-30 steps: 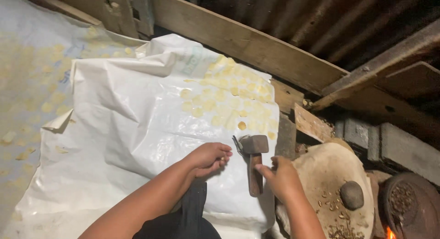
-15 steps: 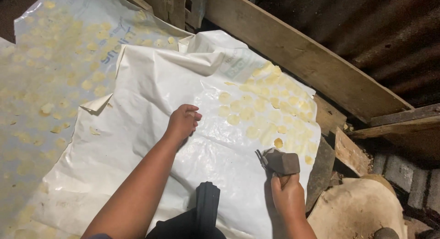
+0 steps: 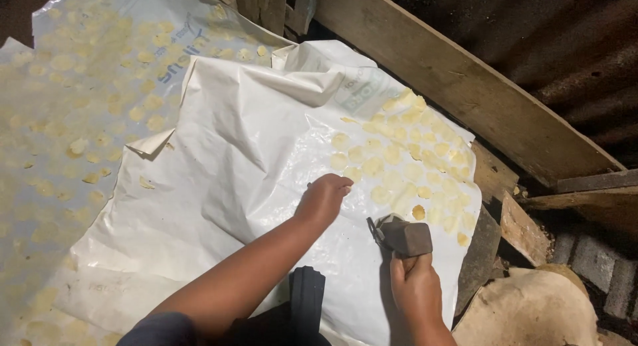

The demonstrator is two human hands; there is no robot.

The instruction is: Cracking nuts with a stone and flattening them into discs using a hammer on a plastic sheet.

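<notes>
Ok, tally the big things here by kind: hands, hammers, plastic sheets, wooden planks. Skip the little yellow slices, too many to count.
Hands: 2, the left hand on the upper sheet, the right hand holding the hammer
Hammers: 1, the hammer
Plastic sheets: 2, the white upper sheet and the lower sheet
Long wooden planks: 1, the plank along the far edge
Total: 6

White plastic sheet: glossy, creased, w/ thin pale-yellow matt slices on its far right part; a 2nd sheet far left looks greyer, also shiny plastic. Hammer in right hand has a dull dark metal head, rough-looking; handle hidden. Beam far right is bare rough wood, corrugated wall behind rusty matt metal, round slab near right pale, worn, prob. wood.
</notes>
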